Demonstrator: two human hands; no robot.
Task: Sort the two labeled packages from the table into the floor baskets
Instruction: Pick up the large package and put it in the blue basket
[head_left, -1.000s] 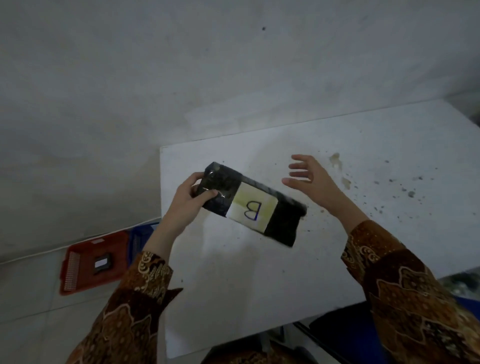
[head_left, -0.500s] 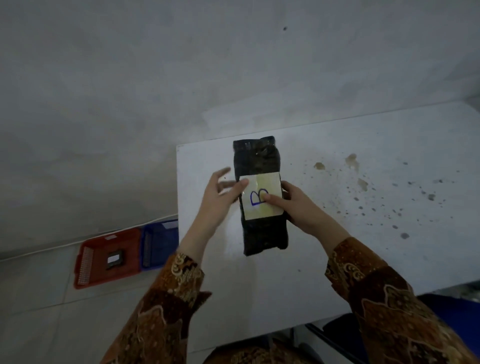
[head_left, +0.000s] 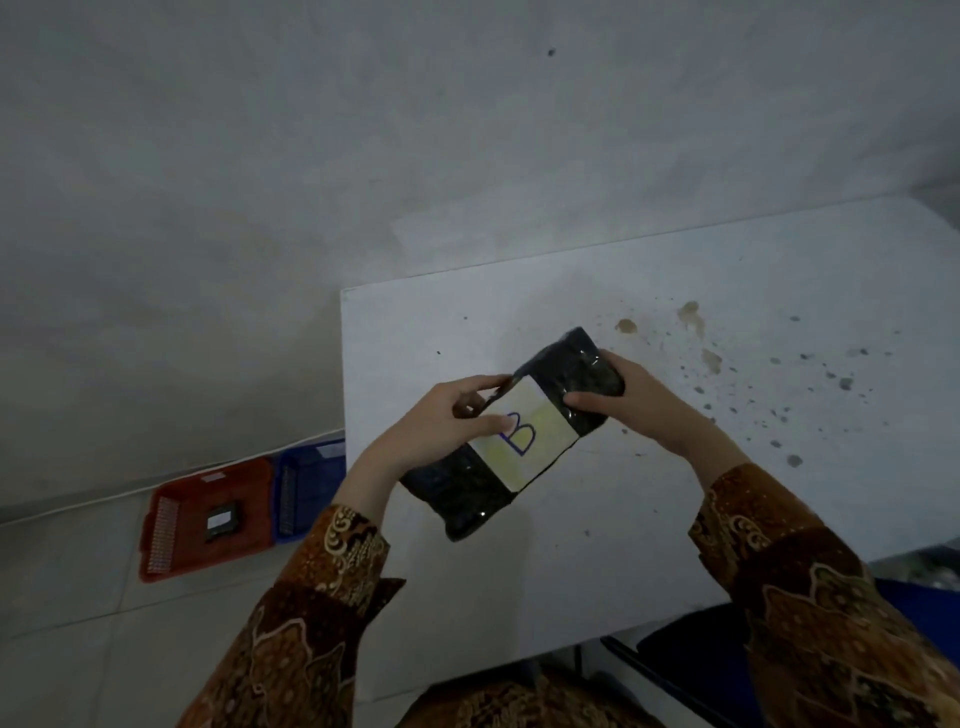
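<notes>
**Package B turned again, now gripped at both ends**

Half a second ago I had the black package standing lengthwise away from me, fingertips of both hands resting on its label. Now the package marked B (head_left: 511, 434) lies on a diagonal, far end toward the tabletop's right side, near end toward my body. A second back it tilted the other way, held by the left hand alone, so it has been rotated through most of a turn in my view.

Left hand (head_left: 441, 426): fingers curled round the package's left long edge, thumb lying across the pale label (head_left: 524, 439) and covering part of the letter. Right hand (head_left: 641, 400): clamped over the far end, thumb on top, fingers wrapped under. Both hands are closed on it. I cannot tell whether the package is touching the tabletop (head_left: 779, 291) or held just above; it sits near the left edge, about midway front to back.

On the floor left of the table: a red basket (head_left: 208, 519) with a small dark package (head_left: 223, 521) already in it, and a blue basket (head_left: 306, 483) touching its right side, partly hidden behind the table edge.

My read: the label has been checked. With one package apparently sorted, B seems the last, and the blue basket is the likely destination. Next comes a carry leftward off the table edge and down.
</notes>
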